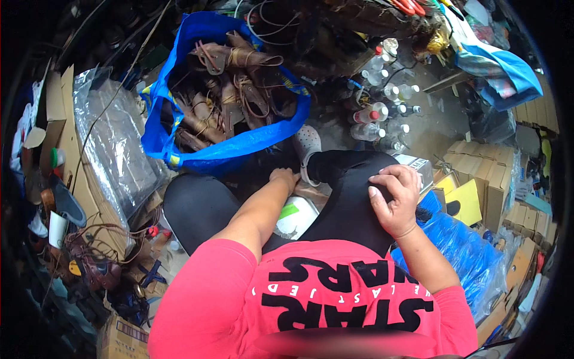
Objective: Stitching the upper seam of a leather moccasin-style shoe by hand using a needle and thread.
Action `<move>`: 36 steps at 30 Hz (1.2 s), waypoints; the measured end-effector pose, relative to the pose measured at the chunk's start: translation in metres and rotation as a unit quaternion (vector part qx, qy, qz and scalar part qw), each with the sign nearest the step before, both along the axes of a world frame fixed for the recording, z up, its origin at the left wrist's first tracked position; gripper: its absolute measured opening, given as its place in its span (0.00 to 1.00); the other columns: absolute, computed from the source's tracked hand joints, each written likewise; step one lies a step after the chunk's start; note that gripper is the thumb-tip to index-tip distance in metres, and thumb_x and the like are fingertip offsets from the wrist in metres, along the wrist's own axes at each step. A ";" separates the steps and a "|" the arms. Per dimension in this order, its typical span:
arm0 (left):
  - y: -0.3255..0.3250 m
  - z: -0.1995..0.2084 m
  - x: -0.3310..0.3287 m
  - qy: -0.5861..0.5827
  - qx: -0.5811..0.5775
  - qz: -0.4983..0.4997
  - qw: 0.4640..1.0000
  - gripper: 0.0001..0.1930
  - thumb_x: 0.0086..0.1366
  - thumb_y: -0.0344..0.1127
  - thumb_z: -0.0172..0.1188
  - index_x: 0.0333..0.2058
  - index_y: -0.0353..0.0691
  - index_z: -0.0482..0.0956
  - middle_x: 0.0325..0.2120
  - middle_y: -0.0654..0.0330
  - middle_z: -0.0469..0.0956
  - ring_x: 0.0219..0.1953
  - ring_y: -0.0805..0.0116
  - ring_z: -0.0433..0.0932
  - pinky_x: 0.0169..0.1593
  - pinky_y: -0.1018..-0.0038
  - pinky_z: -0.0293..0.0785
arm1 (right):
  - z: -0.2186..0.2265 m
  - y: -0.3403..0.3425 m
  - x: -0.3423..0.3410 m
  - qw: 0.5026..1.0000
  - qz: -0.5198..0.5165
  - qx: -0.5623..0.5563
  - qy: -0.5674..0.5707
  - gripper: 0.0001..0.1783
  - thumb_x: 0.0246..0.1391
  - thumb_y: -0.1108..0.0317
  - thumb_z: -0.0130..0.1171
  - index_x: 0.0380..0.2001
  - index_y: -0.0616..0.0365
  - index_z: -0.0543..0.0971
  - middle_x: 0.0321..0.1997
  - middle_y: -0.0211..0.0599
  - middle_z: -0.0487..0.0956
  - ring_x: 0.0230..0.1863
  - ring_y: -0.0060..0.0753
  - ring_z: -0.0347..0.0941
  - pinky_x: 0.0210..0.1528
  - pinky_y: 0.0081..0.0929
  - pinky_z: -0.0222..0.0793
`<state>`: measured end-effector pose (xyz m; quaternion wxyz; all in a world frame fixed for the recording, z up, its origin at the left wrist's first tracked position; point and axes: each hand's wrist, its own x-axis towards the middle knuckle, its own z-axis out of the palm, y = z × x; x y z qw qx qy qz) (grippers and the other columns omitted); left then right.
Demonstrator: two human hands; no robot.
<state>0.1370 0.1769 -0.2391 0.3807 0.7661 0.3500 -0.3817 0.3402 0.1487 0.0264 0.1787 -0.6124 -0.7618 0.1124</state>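
Note:
My left hand (284,176) reaches down between my knees, its fingers curled; what they hold, if anything, is hidden. Just below it lie a brownish flat piece (315,194) and a white object (297,221) with a green patch. On my right thigh rests my right hand (397,200), fingers apart and bent, holding nothing. A large blue bag (239,157) stands in front of my left knee. It is full of brown leather-like pieces (230,102), several bundled with bands. A light grey clog (308,145) is on my foot beside the bag.
Several plastic bottles (369,131) stand ahead to the right. Cardboard (67,128) and clear plastic sheeting (113,143) lean on the left. Blue plastic wrapping (460,248), a yellow piece (464,201) and stacked cardboard boxes (478,167) crowd my right side. Cords (101,233) tangle at lower left.

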 end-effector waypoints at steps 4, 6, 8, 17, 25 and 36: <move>-0.006 -0.014 -0.006 0.033 -0.011 -0.003 0.999 0.40 0.49 0.36 0.69 0.63 0.56 0.63 0.66 0.56 0.56 0.64 0.57 0.63 0.61 0.63 0.67 | 0.002 -0.001 -0.002 1.000 -0.006 -0.004 -0.005 0.09 0.39 0.62 0.65 0.27 0.50 0.81 0.36 0.31 0.74 0.44 0.39 0.69 0.51 0.39 0.59; -0.007 -0.009 -0.009 0.017 -0.011 0.003 1.000 0.44 0.47 0.37 0.71 0.64 0.56 0.61 0.66 0.56 0.53 0.64 0.55 0.64 0.61 0.62 0.68 | 0.003 -0.002 -0.003 1.000 -0.008 0.002 -0.006 0.09 0.39 0.61 0.65 0.27 0.50 0.81 0.36 0.31 0.74 0.44 0.39 0.69 0.51 0.39 0.59; -0.002 -0.010 -0.013 0.053 -0.092 0.014 0.994 0.50 0.45 0.42 0.74 0.65 0.55 0.55 0.63 0.53 0.60 0.63 0.53 0.64 0.61 0.61 0.67 | 0.003 -0.003 -0.005 1.000 -0.012 0.001 -0.001 0.10 0.39 0.61 0.65 0.27 0.50 0.81 0.36 0.30 0.74 0.45 0.40 0.69 0.51 0.39 0.59; -0.013 -0.004 -0.018 0.058 -0.040 0.038 0.997 0.54 0.39 0.49 0.76 0.65 0.51 0.56 0.57 0.54 0.70 0.59 0.57 0.71 0.58 0.63 0.71 | 0.003 -0.008 -0.004 1.000 -0.018 0.014 0.013 0.10 0.40 0.58 0.64 0.27 0.49 0.81 0.37 0.29 0.75 0.46 0.40 0.68 0.53 0.41 0.58; 0.002 0.043 -0.023 0.043 0.103 0.036 0.993 0.26 0.41 0.44 0.74 0.42 0.43 0.83 0.46 0.56 0.81 0.48 0.61 0.80 0.50 0.66 0.76 | 0.004 -0.022 0.002 0.995 -0.012 0.072 0.067 0.09 0.44 0.60 0.63 0.27 0.51 0.81 0.36 0.31 0.77 0.45 0.39 0.70 0.54 0.39 0.59; -0.013 0.229 -0.062 -0.122 0.307 0.244 0.912 0.20 0.53 0.47 0.66 0.39 0.39 0.83 0.35 0.48 0.82 0.39 0.51 0.81 0.44 0.59 0.76 | -0.011 -0.025 0.042 0.826 -0.137 0.048 0.544 0.12 0.57 0.73 0.56 0.45 0.59 0.76 0.43 0.32 0.76 0.43 0.21 0.70 0.50 0.22 0.66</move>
